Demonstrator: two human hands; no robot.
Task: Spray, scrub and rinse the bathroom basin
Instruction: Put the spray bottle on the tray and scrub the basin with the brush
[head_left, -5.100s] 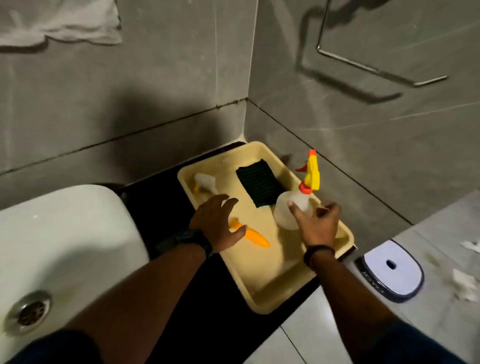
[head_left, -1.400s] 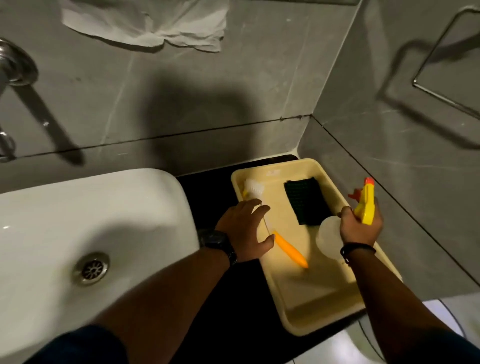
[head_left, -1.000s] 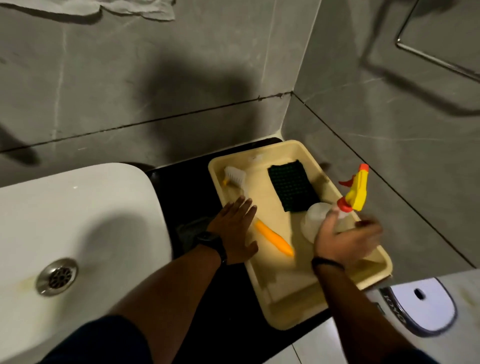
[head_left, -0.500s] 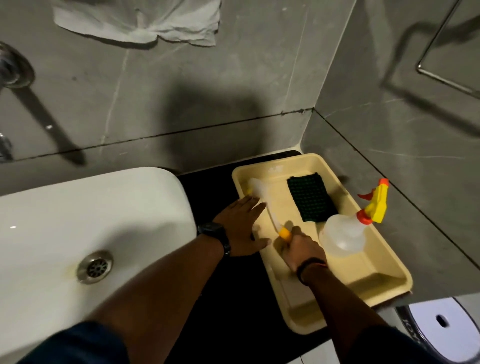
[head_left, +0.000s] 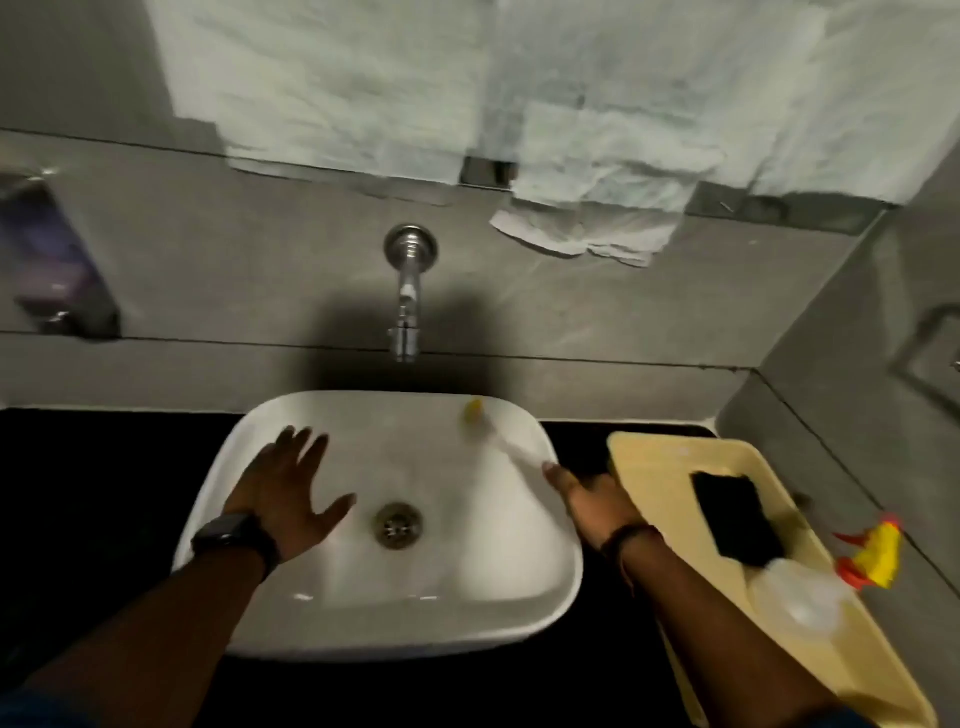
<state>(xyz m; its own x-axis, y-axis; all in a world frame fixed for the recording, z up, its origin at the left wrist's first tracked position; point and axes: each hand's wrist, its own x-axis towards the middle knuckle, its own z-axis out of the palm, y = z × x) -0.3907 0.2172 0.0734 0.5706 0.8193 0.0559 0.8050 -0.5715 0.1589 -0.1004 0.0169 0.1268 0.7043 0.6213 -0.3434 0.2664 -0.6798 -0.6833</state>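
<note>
The basin (head_left: 374, 566) sits centred below you now; your right hand (head_left: 592, 499) has carried the brush (head_left: 498, 436) over from the tray (head_left: 644, 457), gripping it, left hand (head_left: 291, 493) spread open, so scrubbing likely starts unsprayed; spray bottle (head_left: 810, 592) remains there

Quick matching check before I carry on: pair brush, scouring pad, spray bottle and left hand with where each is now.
1. brush
2. scouring pad
3. spray bottle
4. left hand

A. lying flat in the tray
B. open over the basin, holding nothing
C. held by the right hand, head in the basin
D. at the tray's near right edge

Pairs: 1-C, 2-A, 3-D, 4-B
</note>
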